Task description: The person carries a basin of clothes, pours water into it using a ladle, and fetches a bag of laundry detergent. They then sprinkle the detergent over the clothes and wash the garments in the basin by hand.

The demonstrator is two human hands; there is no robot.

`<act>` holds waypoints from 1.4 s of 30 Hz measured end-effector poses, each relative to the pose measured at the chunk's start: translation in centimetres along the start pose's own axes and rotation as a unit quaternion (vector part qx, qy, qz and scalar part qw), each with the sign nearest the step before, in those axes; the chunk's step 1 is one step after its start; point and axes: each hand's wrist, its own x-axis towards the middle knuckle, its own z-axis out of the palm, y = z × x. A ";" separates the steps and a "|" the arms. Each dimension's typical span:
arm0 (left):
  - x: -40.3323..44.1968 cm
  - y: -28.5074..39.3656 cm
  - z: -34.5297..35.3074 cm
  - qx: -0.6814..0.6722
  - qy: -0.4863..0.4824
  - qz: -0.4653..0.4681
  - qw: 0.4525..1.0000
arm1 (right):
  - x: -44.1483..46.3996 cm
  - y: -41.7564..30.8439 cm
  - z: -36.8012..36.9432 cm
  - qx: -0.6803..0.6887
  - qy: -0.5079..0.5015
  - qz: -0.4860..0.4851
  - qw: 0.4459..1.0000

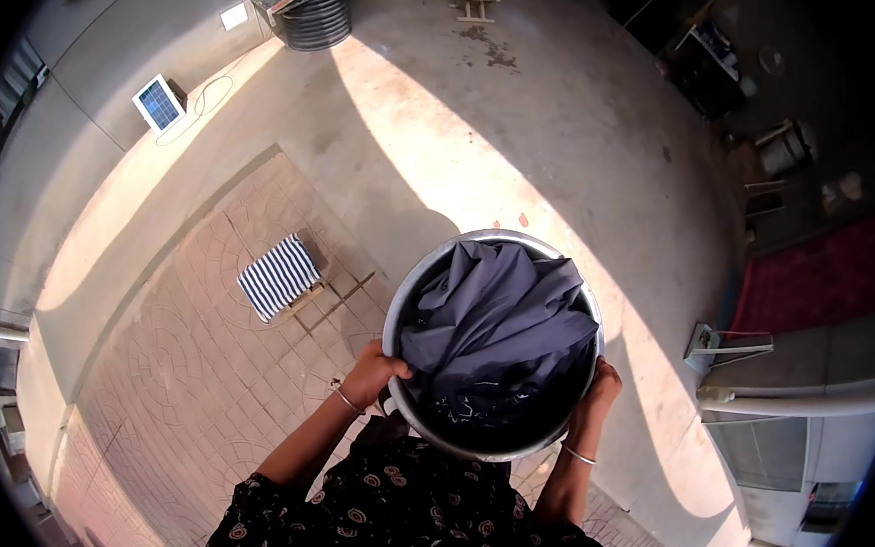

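A round metal basin (393, 328) is held up in front of my body, with dark grey-purple cloth (500, 310) heaped inside it. Some of the cloth lies lower, in the shaded near part, where a white pattern shows. My left hand (372, 374) grips the basin's left rim, its thumb over the edge. On the right side, my right hand (599, 389) is closed round the rim; its fingers are partly hidden by the basin. Each wrist wears a bangle.
A low stool with a striped cover (279, 278) stands on the paved floor ahead to the left. Farther off are a small solar panel (159, 104) with a cable, a dark ribbed tub (317, 22) and a small wooden stool (475, 3). Red cloth (808, 276) hangs at the right.
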 end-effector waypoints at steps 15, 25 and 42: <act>21.6 16.7 5.8 -0.001 0.063 -0.048 0.997 | 22.7 -10.4 18.2 -0.006 -0.003 0.020 1.000; 35.0 30.5 5.9 -0.036 0.066 -0.042 0.996 | 33.6 -19.7 34.7 -0.003 -0.028 -0.017 0.999; 57.3 54.5 -2.3 0.090 0.112 0.004 0.990 | 42.1 -31.4 64.7 -0.025 -0.025 -0.023 0.999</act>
